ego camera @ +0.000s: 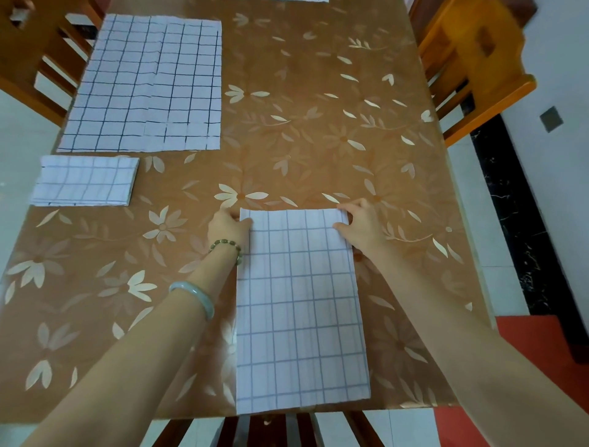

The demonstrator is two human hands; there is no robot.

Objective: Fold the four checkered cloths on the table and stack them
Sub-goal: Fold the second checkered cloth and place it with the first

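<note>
A white checkered cloth (pixel 299 312), folded into a long strip, lies in front of me and reaches the table's near edge. My left hand (pixel 228 228) pinches its far left corner and my right hand (pixel 361 225) pinches its far right corner. A small folded checkered cloth (pixel 86 181) rests at the left edge of the table. Behind it, unfolded checkered cloths (pixel 146 86) lie flat and overlapping at the far left. The edge of another white cloth (pixel 302 1) shows at the top of the view.
The table (pixel 318 134) has a brown floral cover. Wooden chairs stand at the far left (pixel 28 63), at the right (pixel 471 63) and at the near edge (pixel 271 430). A red surface (pixel 526 335) lies at the lower right.
</note>
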